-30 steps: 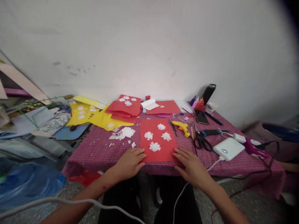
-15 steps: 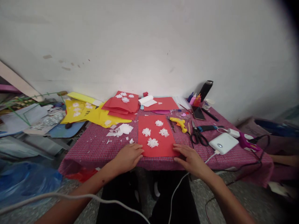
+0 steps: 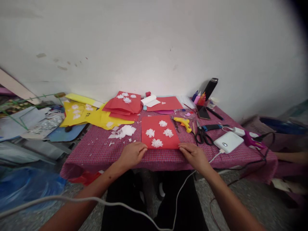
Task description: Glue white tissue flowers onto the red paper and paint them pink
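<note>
Between my hands a red paper sheet (image 3: 159,130) lies on the checked tablecloth, bearing several white paper flowers (image 3: 157,143). My left hand (image 3: 133,154) pinches its near left corner between thumb and fingers. At the near right corner, my right hand (image 3: 193,154) grips the same sheet the same way. The near edge looks slightly raised between the two hands. White paper scraps (image 3: 125,131) lie just left of the sheet. To its right are a yellow glue gun (image 3: 183,124) and black-handled scissors (image 3: 203,136).
Behind stand a red paper stack (image 3: 124,104), a white paper roll (image 3: 149,100) and yellow papers (image 3: 103,118). A white power bank (image 3: 228,142), a phone (image 3: 203,113), paint bottles (image 3: 198,97) and a black flask (image 3: 211,87) occupy the right. A white cable (image 3: 185,186) hangs before the table.
Both hands have gone from resting with loose fingers at the sheet's sides to pinching its near corners. The sheet's near edge now appears higher. The view has shifted slightly.
</note>
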`<state>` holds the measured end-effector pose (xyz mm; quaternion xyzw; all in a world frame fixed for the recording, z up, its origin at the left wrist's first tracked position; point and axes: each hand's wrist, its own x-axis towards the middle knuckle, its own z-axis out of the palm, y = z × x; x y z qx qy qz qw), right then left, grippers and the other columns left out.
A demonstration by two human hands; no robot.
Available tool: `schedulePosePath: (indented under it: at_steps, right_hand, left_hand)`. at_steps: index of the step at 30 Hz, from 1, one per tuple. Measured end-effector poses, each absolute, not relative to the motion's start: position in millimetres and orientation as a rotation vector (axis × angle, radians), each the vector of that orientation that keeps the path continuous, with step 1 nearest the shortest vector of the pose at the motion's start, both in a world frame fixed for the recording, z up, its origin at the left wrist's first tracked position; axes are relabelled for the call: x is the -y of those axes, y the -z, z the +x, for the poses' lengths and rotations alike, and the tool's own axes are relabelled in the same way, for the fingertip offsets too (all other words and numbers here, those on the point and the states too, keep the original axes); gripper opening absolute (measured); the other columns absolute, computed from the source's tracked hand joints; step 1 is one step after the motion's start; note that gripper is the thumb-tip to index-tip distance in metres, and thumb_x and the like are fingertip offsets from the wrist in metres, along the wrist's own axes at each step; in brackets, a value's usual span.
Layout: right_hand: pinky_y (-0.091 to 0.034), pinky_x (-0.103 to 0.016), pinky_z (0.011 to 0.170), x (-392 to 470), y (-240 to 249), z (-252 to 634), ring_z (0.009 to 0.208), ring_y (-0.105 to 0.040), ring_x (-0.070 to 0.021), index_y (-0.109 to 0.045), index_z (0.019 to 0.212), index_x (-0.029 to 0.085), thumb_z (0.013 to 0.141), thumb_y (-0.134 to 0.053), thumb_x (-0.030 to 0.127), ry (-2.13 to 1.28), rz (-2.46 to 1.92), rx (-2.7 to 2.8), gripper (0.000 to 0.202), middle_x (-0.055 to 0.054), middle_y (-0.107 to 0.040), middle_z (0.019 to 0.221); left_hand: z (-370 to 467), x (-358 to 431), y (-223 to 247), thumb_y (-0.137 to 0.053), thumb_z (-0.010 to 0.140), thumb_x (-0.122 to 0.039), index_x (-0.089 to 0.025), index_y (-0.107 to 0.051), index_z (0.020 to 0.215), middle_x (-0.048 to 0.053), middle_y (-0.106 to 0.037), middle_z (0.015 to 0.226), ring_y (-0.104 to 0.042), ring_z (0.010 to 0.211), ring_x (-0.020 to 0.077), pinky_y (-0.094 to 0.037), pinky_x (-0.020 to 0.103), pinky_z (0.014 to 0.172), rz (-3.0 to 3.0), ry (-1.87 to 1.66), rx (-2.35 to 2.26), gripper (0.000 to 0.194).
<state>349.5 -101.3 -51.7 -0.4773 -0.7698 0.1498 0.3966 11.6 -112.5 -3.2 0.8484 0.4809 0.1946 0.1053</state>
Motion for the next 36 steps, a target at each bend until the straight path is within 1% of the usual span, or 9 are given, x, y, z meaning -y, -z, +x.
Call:
schedulePosePath:
  at_steps: [4,7,10,15,19,23,26,30,36]
  right_hand:
    - [-0.060,-0.047,0.092,101,53,350,0.096,-0.076,-0.0292,-0.080,0.100,0.028,0.095,-0.062,0.037,-0.502,-1.256,1.781,0.021,-0.004,-0.081,0.103]
    - [-0.060,-0.045,0.090,104,54,350,0.095,-0.075,-0.0289,-0.080,0.101,0.027,0.095,-0.062,0.040,-0.514,-1.273,1.705,0.023,-0.004,-0.081,0.103]
    - [-0.059,-0.044,0.091,106,55,350,0.095,-0.075,-0.0280,-0.080,0.102,0.027,0.096,-0.063,0.040,-0.501,-1.250,1.679,0.023,-0.004,-0.081,0.104]
    - [-0.058,-0.044,0.095,110,59,353,0.100,-0.075,-0.0262,-0.078,0.108,0.028,0.096,-0.063,0.036,-0.507,-1.201,1.685,0.021,-0.004,-0.080,0.110]
    - [-0.056,-0.043,0.099,112,59,357,0.108,-0.073,-0.0254,-0.077,0.108,0.028,0.098,-0.062,0.033,-0.514,-1.155,1.700,0.019,-0.005,-0.078,0.117]
    - [-0.056,-0.043,0.101,111,56,359,0.112,-0.072,-0.0256,-0.077,0.107,0.028,0.098,-0.061,0.032,-0.541,-1.117,1.718,0.019,-0.006,-0.076,0.122]
    - [-0.055,-0.044,0.102,108,54,358,0.114,-0.071,-0.0255,-0.077,0.108,0.029,0.099,-0.060,0.032,-0.545,-1.110,1.730,0.019,-0.006,-0.076,0.124]
    - [-0.055,-0.044,0.103,107,54,356,0.115,-0.071,-0.0255,-0.076,0.108,0.028,0.099,-0.059,0.031,-0.557,-1.096,1.764,0.020,-0.006,-0.076,0.123]
    - [-0.058,-0.043,0.097,109,54,354,0.106,-0.074,-0.0262,-0.076,0.098,0.027,0.097,-0.061,0.032,-0.548,-1.102,1.787,0.016,-0.008,-0.078,0.114]
  left_hand:
    - [11,115,3,-0.058,0.095,-0.031,-0.020,-0.068,0.098,0.007,-0.070,0.108,-0.064,0.103,0.0212,-0.049,0.037,0.095,2.380,-0.935,-1.399,0.015]
    - [10,119,3,-0.069,0.087,-0.037,-0.020,-0.065,0.112,0.008,-0.066,0.106,-0.064,0.096,0.0210,-0.052,0.038,0.091,2.075,-1.189,-1.441,0.030]
    - [12,118,-1,-0.065,0.089,-0.047,-0.020,-0.056,0.121,0.005,-0.065,0.092,-0.064,0.073,0.0175,-0.055,0.034,0.072,1.372,-1.190,-1.356,0.043]
    - [18,97,-10,-0.048,0.098,-0.056,-0.015,-0.056,0.112,0.016,-0.073,0.094,-0.072,0.082,0.0232,-0.058,0.032,0.068,0.616,-0.932,-1.041,0.045]
    - [24,71,-8,-0.049,0.099,-0.052,-0.012,-0.065,0.108,0.017,-0.075,0.091,-0.074,0.081,0.0236,-0.059,0.030,0.067,0.557,-0.869,-1.017,0.044]
    - [34,55,-1,-0.062,0.092,-0.027,-0.013,-0.067,0.104,0.011,-0.075,0.087,-0.073,0.072,0.0184,-0.060,0.028,0.065,0.592,-0.927,-1.038,0.019]
    - [40,52,2,-0.065,0.082,-0.013,-0.014,-0.067,0.103,0.009,-0.076,0.090,-0.071,0.068,0.0164,-0.060,0.027,0.062,0.646,-0.991,-1.046,0.022]
    - [45,54,1,-0.066,0.074,-0.010,-0.012,-0.069,0.105,0.011,-0.078,0.099,-0.074,0.077,0.0205,-0.062,0.033,0.070,0.714,-1.049,-1.027,0.031]
    - [46,61,-4,-0.067,0.072,-0.013,-0.012,-0.071,0.102,0.013,-0.078,0.099,-0.075,0.082,0.0235,-0.062,0.035,0.077,0.786,-1.074,-0.995,0.031]
